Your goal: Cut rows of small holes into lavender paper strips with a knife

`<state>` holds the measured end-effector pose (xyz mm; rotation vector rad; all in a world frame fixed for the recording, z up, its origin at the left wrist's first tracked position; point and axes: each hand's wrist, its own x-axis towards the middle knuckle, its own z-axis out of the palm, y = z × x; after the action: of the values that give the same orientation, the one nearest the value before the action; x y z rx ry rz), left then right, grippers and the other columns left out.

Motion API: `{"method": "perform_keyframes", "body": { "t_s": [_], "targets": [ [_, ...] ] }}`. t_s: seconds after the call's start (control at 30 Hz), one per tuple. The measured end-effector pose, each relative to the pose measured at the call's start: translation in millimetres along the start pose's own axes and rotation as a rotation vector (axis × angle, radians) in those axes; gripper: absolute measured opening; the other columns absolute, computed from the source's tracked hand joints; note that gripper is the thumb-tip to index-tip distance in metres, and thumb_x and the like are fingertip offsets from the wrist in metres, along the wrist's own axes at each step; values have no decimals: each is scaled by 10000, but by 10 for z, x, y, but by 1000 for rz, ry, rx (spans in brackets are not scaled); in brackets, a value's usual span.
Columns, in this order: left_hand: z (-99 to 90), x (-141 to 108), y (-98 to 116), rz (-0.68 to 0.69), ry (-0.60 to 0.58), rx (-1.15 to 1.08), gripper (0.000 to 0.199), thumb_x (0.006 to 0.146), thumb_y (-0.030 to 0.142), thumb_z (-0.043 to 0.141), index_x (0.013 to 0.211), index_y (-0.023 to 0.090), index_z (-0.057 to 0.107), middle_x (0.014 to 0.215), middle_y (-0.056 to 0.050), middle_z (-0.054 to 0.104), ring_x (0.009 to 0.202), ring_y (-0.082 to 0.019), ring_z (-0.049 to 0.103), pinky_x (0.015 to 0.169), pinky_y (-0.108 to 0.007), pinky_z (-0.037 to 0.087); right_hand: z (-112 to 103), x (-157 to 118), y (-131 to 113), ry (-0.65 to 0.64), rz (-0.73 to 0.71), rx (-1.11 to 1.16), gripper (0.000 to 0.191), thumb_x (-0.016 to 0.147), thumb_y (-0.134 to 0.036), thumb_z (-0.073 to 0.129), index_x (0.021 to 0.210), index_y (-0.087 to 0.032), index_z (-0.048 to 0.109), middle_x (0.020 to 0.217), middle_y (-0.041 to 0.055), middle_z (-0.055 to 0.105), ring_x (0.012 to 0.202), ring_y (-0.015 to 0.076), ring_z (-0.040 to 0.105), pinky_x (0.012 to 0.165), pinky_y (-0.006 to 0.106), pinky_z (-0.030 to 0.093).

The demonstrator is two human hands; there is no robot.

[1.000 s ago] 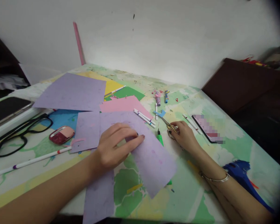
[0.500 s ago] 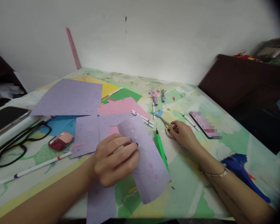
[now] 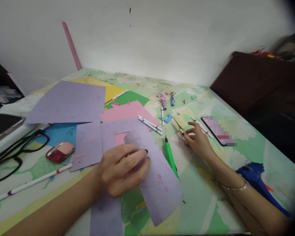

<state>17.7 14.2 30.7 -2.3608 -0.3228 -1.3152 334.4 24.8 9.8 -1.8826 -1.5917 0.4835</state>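
My left hand [image 3: 125,170] is closed on a curved strip of purple paper [image 3: 161,196], which carries a few small pink and pale dots. The strip hangs over the table, tilted toward me. My right hand [image 3: 199,142] grips a pair of gold scissors [image 3: 180,127] by the handles, blades pointing away to the upper left, near a blue paper scrap [image 3: 169,118]. Between the hands lies a green utility knife [image 3: 170,157]. Other purple paper [image 3: 89,141] with a pink piece lies beyond my left hand.
White markers [image 3: 149,124] lie mid-table. A phone [image 3: 213,131] and a blue glue gun [image 3: 254,173] are on the right. Glasses [image 3: 21,155] and a red-and-pink case [image 3: 60,151] lie left. Large purple [image 3: 68,101], pink [image 3: 132,113] and green [image 3: 135,98] sheets spread at the back.
My right hand has drawn the scissors slightly up and away from the blue scrap, its fingers more spread. My left hand still holds the purple strip, shifted slightly. The view has moved a little.
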Motion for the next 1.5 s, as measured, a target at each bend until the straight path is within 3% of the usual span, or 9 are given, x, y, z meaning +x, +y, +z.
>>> {"method": "perform_keyframes", "body": {
  "t_s": [0.1, 0.3, 0.53, 0.63, 0.7, 0.8, 0.9, 1.13, 1.5],
  "targets": [
    [47, -18, -21, -54, -41, -33, 174, 971, 87, 497, 931, 141, 658, 1022, -107, 702, 888, -184, 621, 690, -303, 554, 65, -16, -2, 30, 1, 107, 522, 880, -404, 491, 1329, -143, 445, 1033, 101, 661, 588, 148, 649, 502, 272, 475],
    [45, -33, -37, -101, -115, 13, 228, 990, 92, 462, 1018, 118, 686, 1007, -102, 747, 882, -197, 604, 722, -317, 525, 117, -61, -34, 71, -60, 83, 370, 819, -414, 606, 1047, -141, 709, 755, 61, 675, 621, 184, 623, 560, 301, 481],
    [-54, -28, 40, -156, -250, 112, 271, 991, 79, 446, 1106, 165, 676, 1030, -39, 761, 913, -174, 624, 816, -300, 520, 90, -90, -26, 142, -230, -101, 301, 812, -269, 588, 1020, -157, 775, 978, 143, 711, 806, 265, 657, 762, 429, 508],
    [-9, -53, 38, -90, -177, 100, 246, 994, 113, 468, 1110, 145, 682, 1008, -51, 768, 889, -173, 643, 793, -299, 528, 83, -109, -64, 153, -321, -107, 269, 819, -257, 586, 971, -152, 782, 1012, 174, 714, 949, 322, 656, 858, 487, 502],
    [22, -49, 38, -21, -91, 90, 236, 987, 112, 479, 1083, 125, 695, 991, -66, 771, 833, -176, 649, 742, -311, 528, 78, -153, -143, 150, -389, -82, 257, 836, -253, 590, 989, -160, 775, 1010, 162, 717, 971, 303, 655, 884, 472, 508],
    [40, -3, 62, 44, -22, 105, 257, 975, 69, 458, 1036, 100, 705, 964, -84, 773, 789, -188, 658, 682, -332, 528, 94, -300, -341, 62, -526, 16, 332, 875, -278, 631, 1193, -224, 707, 839, 37, 698, 689, 153, 622, 712, 317, 542],
    [46, 58, 112, 78, 29, 89, 304, 996, 73, 393, 1018, 83, 696, 943, -105, 759, 848, -206, 683, 675, -334, 563, 135, -514, -553, -147, -703, 471, 477, 866, -275, 697, 1337, -264, 625, 734, -23, 654, 590, 112, 550, 550, 239, 493],
    [118, 165, 257, 163, 58, -7, 175, 946, 75, 514, 974, 43, 684, 854, -109, 714, 762, -198, 693, 628, -311, 591, 79, -796, -776, -235, -420, 807, 113, 781, -199, 794, 892, -214, 780, 807, 19, 753, 655, 129, 657, 586, 241, 542],
    [148, 140, 297, 177, 22, 48, 188, 945, 78, 515, 948, 105, 701, 907, -85, 703, 758, -174, 645, 571, -297, 561, 150, -795, -745, -383, -302, 1024, 202, 723, -220, 837, 884, -215, 714, 744, -15, 711, 585, 101, 616, 574, 225, 545]
  ]
}}
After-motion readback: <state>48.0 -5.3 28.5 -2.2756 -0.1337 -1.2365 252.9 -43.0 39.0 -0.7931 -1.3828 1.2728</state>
